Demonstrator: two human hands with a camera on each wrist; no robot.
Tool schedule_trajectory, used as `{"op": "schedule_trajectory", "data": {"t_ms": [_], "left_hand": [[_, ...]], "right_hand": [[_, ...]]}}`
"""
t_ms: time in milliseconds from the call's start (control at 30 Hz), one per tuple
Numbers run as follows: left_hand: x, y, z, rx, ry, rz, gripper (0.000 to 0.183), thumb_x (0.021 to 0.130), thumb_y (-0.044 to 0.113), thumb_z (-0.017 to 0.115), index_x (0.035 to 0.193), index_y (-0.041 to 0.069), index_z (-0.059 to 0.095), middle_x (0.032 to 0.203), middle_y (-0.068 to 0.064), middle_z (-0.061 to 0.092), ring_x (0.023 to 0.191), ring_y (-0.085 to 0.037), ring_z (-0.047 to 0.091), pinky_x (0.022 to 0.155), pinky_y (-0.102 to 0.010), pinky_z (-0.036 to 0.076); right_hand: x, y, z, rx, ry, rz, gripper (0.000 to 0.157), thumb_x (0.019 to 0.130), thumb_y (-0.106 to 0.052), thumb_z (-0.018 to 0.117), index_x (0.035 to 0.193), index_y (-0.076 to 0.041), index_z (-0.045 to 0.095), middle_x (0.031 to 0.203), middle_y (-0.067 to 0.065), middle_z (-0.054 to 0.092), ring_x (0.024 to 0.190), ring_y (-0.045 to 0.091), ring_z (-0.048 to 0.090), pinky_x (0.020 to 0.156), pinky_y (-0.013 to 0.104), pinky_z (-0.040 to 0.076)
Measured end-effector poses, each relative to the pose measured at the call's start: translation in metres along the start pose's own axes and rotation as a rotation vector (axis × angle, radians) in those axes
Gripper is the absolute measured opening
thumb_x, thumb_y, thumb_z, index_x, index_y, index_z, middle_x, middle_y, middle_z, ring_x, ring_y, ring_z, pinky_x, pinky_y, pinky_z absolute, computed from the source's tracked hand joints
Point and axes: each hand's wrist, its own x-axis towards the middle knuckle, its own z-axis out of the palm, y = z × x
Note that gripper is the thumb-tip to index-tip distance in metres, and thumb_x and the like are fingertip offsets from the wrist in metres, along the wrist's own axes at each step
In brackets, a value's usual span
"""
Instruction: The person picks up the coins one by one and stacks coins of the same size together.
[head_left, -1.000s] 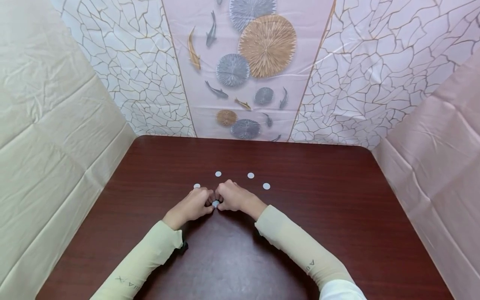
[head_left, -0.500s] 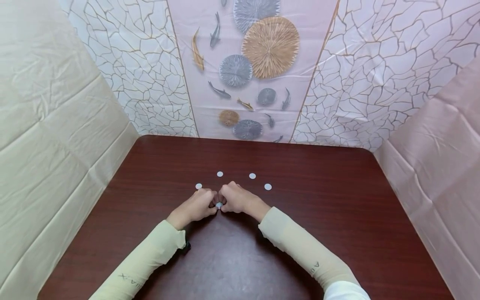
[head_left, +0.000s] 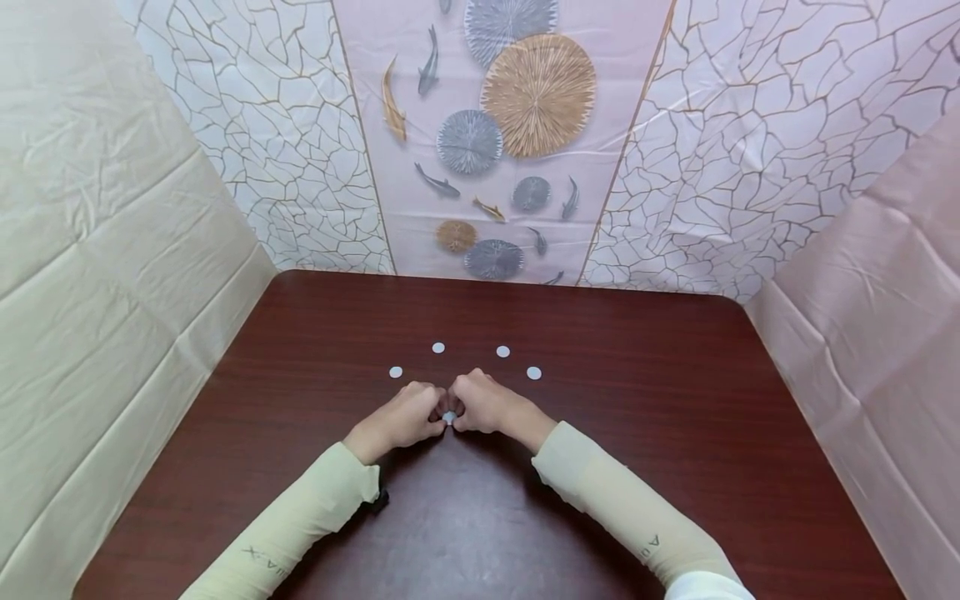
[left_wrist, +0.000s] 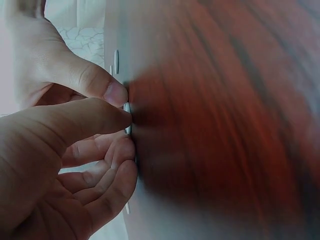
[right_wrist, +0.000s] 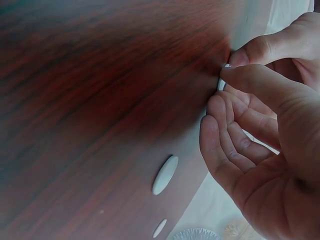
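A small white disc (head_left: 449, 417) lies at the table surface between my two hands, partly covered by fingers. My left hand (head_left: 405, 417) pinches its left side with curled fingers and thumb; from the right, my right hand (head_left: 487, 403) does the same. In the left wrist view both thumbs meet at the edge of the disc (left_wrist: 127, 111), which sits low against the wood. The right wrist view shows the disc (right_wrist: 222, 82) as a thin sliver between the fingertips.
Beyond the hands, several more white discs lie in an arc: far left (head_left: 396, 372), back left (head_left: 438, 347), back right (head_left: 503, 352) and far right (head_left: 534, 372). They rest on a dark red-brown table (head_left: 637, 400), with patterned cloth (head_left: 300, 150) hanging behind.
Both hands have slid together to the right and slightly nearer the body, with the held disc between them. The far left disc is now fully uncovered. The other discs stay put.
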Motion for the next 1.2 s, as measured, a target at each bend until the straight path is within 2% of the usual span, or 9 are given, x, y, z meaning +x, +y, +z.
{"op": "schedule_trajectory", "data": {"t_ms": [200,333,500,633,767,967,1200], "left_hand": [[0.002,0.003,0.002,-0.014,-0.014,0.0,0.009,0.088,0.002,0.077,0.093,0.003,0.069,0.085,-0.006,0.068,0.077,-0.013,0.064,0.067,-0.019,0.051],[0.001,0.003,0.002,-0.018,-0.023,-0.015,0.009,0.089,0.003,0.077,0.095,0.003,0.07,0.088,-0.005,0.07,0.08,-0.014,0.068,0.069,-0.02,0.053],[0.001,0.002,0.002,-0.01,-0.026,-0.02,0.009,0.09,0.006,0.077,0.097,0.004,0.071,0.091,-0.006,0.073,0.083,-0.014,0.072,0.072,-0.02,0.056],[0.001,0.002,0.002,-0.013,-0.016,-0.013,0.01,0.09,0.006,0.077,0.097,0.004,0.071,0.09,-0.006,0.073,0.082,-0.014,0.072,0.072,-0.02,0.056],[0.001,0.002,0.002,-0.016,-0.012,-0.01,0.01,0.089,0.005,0.077,0.096,0.003,0.071,0.089,-0.006,0.073,0.082,-0.013,0.072,0.071,-0.019,0.056],[0.002,0.004,0.0,-0.02,-0.02,-0.015,0.01,0.09,0.004,0.076,0.098,0.002,0.071,0.092,-0.007,0.074,0.084,-0.015,0.073,0.073,-0.02,0.057],[0.003,0.004,0.0,-0.022,-0.034,-0.03,0.01,0.091,0.005,0.076,0.1,0.002,0.071,0.093,-0.007,0.074,0.085,-0.014,0.073,0.073,-0.02,0.057]], "right_hand": [[-0.005,0.003,0.0,0.001,0.013,-0.001,0.011,0.08,-0.007,0.088,0.081,-0.011,0.078,0.079,-0.003,0.077,0.075,0.004,0.069,0.07,0.02,0.056],[-0.007,0.005,-0.004,0.021,-0.01,-0.015,0.01,0.081,-0.007,0.087,0.089,-0.008,0.08,0.086,0.0,0.08,0.081,0.008,0.074,0.074,0.021,0.057],[-0.012,0.009,-0.024,0.006,-0.032,-0.027,0.018,0.084,-0.007,0.085,0.1,-0.003,0.078,0.093,0.006,0.08,0.09,0.015,0.076,0.079,0.024,0.061],[-0.02,0.016,-0.042,-0.065,-0.054,-0.016,0.023,0.086,-0.01,0.084,0.106,-0.003,0.076,0.096,0.006,0.078,0.092,0.015,0.073,0.084,0.028,0.06],[-0.028,0.024,-0.051,-0.114,-0.071,-0.01,0.025,0.085,-0.012,0.086,0.107,-0.004,0.076,0.096,0.005,0.077,0.093,0.015,0.072,0.086,0.031,0.06],[-0.037,0.038,-0.053,-0.147,-0.064,-0.024,0.026,0.085,-0.015,0.087,0.106,-0.004,0.076,0.096,0.005,0.077,0.09,0.015,0.072,0.084,0.03,0.06],[-0.043,0.05,-0.044,-0.139,-0.067,-0.017,0.024,0.082,-0.01,0.086,0.103,-0.004,0.076,0.094,0.005,0.076,0.087,0.012,0.069,0.081,0.027,0.059]]}}
